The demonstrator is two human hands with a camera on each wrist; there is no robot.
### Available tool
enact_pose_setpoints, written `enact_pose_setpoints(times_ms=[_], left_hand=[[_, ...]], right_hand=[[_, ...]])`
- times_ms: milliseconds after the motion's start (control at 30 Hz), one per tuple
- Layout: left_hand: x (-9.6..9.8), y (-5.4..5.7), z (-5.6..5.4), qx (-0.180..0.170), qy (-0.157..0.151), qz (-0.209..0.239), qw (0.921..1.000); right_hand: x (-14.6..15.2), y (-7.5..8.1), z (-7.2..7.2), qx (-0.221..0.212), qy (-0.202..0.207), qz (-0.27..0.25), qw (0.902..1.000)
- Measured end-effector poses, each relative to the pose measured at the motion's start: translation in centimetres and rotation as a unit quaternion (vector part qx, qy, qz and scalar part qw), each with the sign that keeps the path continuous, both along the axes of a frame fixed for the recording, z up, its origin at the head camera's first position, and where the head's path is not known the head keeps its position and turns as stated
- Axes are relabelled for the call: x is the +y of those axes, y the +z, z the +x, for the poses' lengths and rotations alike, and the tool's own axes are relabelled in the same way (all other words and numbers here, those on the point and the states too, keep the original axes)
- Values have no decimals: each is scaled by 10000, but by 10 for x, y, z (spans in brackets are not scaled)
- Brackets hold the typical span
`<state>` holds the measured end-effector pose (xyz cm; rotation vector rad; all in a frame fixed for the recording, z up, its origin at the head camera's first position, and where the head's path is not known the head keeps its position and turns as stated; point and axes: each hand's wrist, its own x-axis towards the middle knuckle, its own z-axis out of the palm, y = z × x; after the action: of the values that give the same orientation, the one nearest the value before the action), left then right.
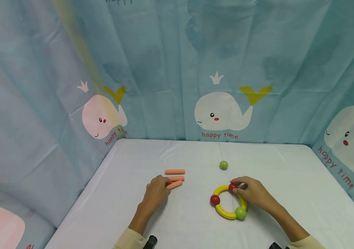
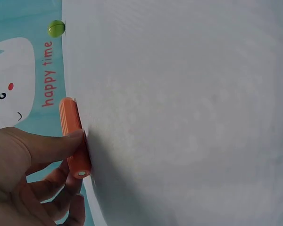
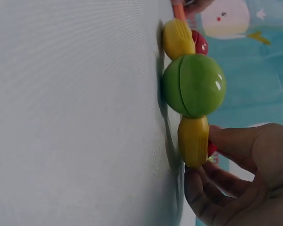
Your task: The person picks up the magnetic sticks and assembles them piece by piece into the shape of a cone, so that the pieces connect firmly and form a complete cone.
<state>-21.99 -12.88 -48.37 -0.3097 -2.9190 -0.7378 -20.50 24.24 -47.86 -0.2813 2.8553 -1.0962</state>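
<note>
My left hand [image 1: 157, 190] pinches the nearest of 3 short orange rods [image 1: 175, 185] between thumb and fingers. A small pale disc shows on that rod's end in the left wrist view. Just beyond it lie another orange rod [image 1: 178, 178] and a farther one [image 1: 175, 172]. On the right, a ring of yellow curved pieces [image 1: 225, 212] joined by balls lies on the table. My right hand [image 1: 253, 191] grips the ring's far red ball [image 1: 233, 187] between thumb and fingers. A second red ball [image 1: 215, 200] is at its left, and a green ball [image 1: 240, 213] at its near right.
A loose green ball [image 1: 224, 165] rests beyond the ring, toward the back of the white table [image 1: 195, 228]. Blue cloth [image 1: 164, 114] printed with whales hangs behind the table and along both sides.
</note>
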Motion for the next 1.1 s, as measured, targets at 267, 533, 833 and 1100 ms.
enact_pose_setpoints(times_ms=[267, 533, 833, 1100], left_hand=[[-2, 2, 0, -250, -171, 1207, 9922], [5, 8, -1, 103, -549, 2060, 9770], [18, 11, -5, -198, -567, 2390, 9692], [41, 18, -6, -236, -832, 2405, 9668]], right_hand=[[6, 3, 7, -307, -394, -243, 9985], [7, 2, 13, -564, -633, -448, 9954], [4, 5, 21, -782, -820, -335, 9930], [1, 6, 26, -858, -919, -449, 9910]])
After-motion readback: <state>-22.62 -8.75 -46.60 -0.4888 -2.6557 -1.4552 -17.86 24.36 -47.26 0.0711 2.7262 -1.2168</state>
